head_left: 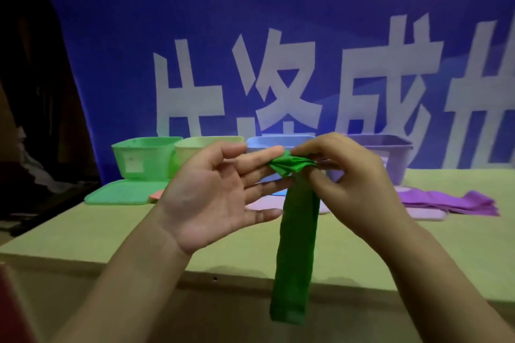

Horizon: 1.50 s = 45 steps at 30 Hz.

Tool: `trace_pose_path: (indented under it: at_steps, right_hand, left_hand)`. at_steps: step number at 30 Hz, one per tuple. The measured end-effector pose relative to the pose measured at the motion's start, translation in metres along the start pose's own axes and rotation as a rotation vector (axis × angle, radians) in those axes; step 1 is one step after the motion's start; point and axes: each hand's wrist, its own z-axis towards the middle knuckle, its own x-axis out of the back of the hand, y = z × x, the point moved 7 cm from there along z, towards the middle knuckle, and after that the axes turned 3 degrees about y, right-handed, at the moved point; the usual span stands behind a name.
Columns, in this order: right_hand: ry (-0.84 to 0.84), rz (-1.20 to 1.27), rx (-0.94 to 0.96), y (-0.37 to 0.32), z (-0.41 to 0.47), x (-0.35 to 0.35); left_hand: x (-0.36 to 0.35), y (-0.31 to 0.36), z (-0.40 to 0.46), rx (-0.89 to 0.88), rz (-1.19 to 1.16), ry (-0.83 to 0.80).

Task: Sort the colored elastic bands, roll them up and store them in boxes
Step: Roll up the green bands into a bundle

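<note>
**Green band held up at the start of rolling**

Nearest the camera, the free tail of the green elastic band (296, 245) hangs straight down past the near edge of the table (111, 231). Its bunched top end is pinched by the right hand (354, 175), fingers curled round the folds. The left hand (220, 189) is flat, palm up, straight fingertips touching the bunch (support only, no clasp). Judged step: rolling barely begun; next move calls for winding the tail in evenly. Beyond, a pile of purple bands (451, 202) lies to the right. Farthest, the green box (142, 157), pale yellow box (192, 150), blue box (264, 143) and purple box (390, 156) stand in a row.
</note>
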Motion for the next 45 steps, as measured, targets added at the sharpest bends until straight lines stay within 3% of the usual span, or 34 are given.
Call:
trace_pose_path:
  at_steps: [3, 8, 13, 18, 22, 28, 34, 40, 45]
  right_hand:
    - [0.002, 0.103, -0.124, 0.01, -0.01, 0.006]
    - [-0.062, 0.434, -0.417, 0.034, -0.024, 0.002]
    - [-0.069, 0.817, -0.599, 0.047, -0.051, -0.003]
    - [-0.059, 0.879, -0.641, 0.055, -0.076, -0.006]
    - [-0.026, 0.915, -0.693, 0.058, -0.09, -0.011]
    - [0.006, 0.714, -0.592, 0.058, -0.093, 0.0]
    - [0.032, 0.621, -0.511, 0.057, -0.094, 0.008]
    - [0.059, 0.686, -0.629, 0.066, -0.099, 0.006]
    - [0.078, 0.671, -0.672, 0.068, -0.101, 0.004]
  left_hand:
    - [-0.005, -0.009, 0.0, -0.099, 0.118, 0.052]
    - [-0.006, 0.001, -0.003, -0.513, 0.653, 0.354]
    - [-0.019, -0.007, 0.0, -0.685, 0.746, 0.318]
    - [-0.02, -0.034, 0.005, -0.705, 0.525, 0.375]
    - [-0.022, -0.047, 0.002, -0.721, 0.494, 0.399]
    - [-0.019, -0.053, -0.001, -0.808, 0.473, 0.426]
    - [-0.023, -0.055, -0.004, -0.956, 0.601, 0.425]
    - [-0.028, -0.056, -0.007, -1.116, 0.819, 0.4]
    - [-0.032, -0.059, -0.009, -1.098, 0.752, 0.345]
